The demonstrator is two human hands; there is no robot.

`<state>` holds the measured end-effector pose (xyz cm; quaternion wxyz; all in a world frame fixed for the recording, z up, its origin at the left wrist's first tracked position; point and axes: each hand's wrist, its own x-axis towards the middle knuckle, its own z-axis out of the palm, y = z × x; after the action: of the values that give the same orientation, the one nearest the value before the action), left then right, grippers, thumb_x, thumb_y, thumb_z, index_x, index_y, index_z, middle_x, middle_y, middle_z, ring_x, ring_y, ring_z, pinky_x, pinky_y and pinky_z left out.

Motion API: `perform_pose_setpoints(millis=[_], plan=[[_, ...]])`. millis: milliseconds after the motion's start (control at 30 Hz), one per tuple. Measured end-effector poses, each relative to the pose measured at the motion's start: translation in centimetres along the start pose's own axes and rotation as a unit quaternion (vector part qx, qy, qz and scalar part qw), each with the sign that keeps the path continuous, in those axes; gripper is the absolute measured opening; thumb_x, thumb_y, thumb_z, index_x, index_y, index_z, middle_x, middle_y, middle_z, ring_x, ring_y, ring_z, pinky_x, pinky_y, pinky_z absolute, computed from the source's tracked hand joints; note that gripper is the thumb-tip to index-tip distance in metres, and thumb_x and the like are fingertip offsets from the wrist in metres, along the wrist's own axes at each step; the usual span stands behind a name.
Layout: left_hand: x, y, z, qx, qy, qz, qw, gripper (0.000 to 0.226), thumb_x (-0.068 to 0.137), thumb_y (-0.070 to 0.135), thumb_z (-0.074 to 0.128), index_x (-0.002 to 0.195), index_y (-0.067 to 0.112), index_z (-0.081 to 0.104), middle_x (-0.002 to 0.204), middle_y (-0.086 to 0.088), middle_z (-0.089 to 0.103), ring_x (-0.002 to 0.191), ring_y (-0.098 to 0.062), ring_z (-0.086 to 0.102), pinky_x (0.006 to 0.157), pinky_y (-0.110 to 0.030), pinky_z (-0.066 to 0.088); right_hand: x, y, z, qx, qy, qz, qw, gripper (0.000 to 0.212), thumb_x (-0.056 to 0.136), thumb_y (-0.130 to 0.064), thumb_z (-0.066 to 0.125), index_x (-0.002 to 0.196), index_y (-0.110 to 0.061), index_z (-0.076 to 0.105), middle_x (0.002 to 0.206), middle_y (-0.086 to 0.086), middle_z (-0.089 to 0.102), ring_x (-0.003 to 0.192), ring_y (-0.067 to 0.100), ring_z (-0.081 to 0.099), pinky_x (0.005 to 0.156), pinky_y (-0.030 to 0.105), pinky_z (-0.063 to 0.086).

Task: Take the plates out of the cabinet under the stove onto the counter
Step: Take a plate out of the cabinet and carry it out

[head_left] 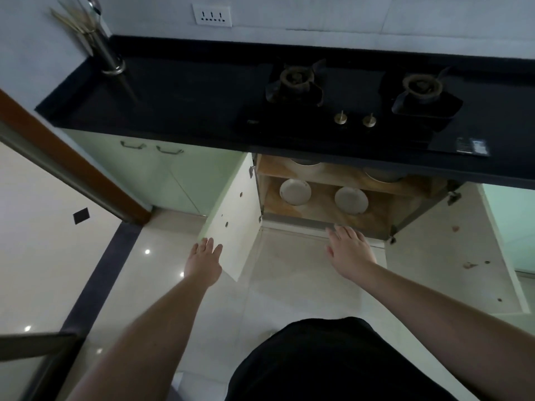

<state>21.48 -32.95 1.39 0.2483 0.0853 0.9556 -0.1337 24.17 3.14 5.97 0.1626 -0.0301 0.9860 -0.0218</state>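
Now two pale plates sit on the lower shelf of the open cabinet under the stove [347, 108]: the left plate [295, 191] and the right plate [351, 200], apart from each other, both lying flat as far as the angle shows. On the shelf above them two more rounded pale pieces peek out, too hidden to name. None has reached the desk [162, 94] yet.

Both hands are empty. The right hand [350, 251] reaches toward the cabinet's bottom edge, fingers [343, 231] loosely spread, just short of the right plate. The left hand [204, 263] is at the lower corner of the left door [234, 209], fingers [208, 244] open and spread; whether it touches the door I cannot tell.

Risks, as I judge them: the shelf above hangs low over the plates, so a plate lifted too steeply could knock it; a one-handed pinch on a smooth rim could slip over the hard tiled floor [289, 285]; the swung-out doors stand close to the arms and could catch an elbow on the way up.

The desk is dark and glossy, with free room left of the burners and a utensil holder [111, 59] in the far corner. Light is dim, the wall pale with a socket [212, 15]
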Motion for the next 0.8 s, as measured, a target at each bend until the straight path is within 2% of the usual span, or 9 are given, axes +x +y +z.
perform_pose_setpoints(millis=[200,433,567,800], plan=[[0.6,1.3,-0.5,-0.018,0.035,0.031,0.999,0.061,0.098,0.029,0.039,0.154,0.016,0.019,0.163,-0.013,0.013,0.150,-0.029,0.006,0.122,-0.042,0.005,0.2,-1.3,-1.3,-0.001,0.046,0.004,0.999,0.052,0.099,-0.037,0.032,0.147,-0.018,0.028,0.150,0.005,0.037,0.139,0.023,0.031,0.114,0.040,0.025],[2.0,5.0,-2.9,-0.048,0.076,0.120,0.989,0.062,0.099,0.027,0.035,0.155,0.013,0.015,0.164,-0.010,0.011,0.151,-0.022,0.005,0.122,-0.037,0.009,-0.1,-1.3,-1.9,0.020,0.061,0.027,0.998,0.055,0.100,-0.040,0.033,0.150,-0.019,0.025,0.155,0.006,0.031,0.144,0.023,0.024,0.117,0.040,0.021],[3.0,7.6,-5.1,-0.054,0.103,0.168,0.979,0.062,0.100,0.027,0.033,0.156,0.014,0.010,0.165,-0.009,0.006,0.151,-0.023,0.007,0.121,-0.039,0.013,-0.8,-0.3,-2.3,0.020,0.078,0.048,0.996,0.056,0.099,-0.042,0.033,0.149,-0.019,0.026,0.156,0.006,0.030,0.145,0.023,0.023,0.117,0.038,0.020],[5.3,12.3,-9.6,-0.049,0.147,0.231,0.961,0.062,0.102,0.033,0.028,0.157,0.016,0.006,0.166,-0.007,0.003,0.152,-0.022,0.003,0.122,-0.040,0.009,-1.9,3.9,-3.3,0.026,0.101,0.093,0.990,0.058,0.100,-0.042,0.032,0.151,-0.016,0.022,0.158,0.006,0.025,0.146,0.022,0.019,0.119,0.038,0.017]])
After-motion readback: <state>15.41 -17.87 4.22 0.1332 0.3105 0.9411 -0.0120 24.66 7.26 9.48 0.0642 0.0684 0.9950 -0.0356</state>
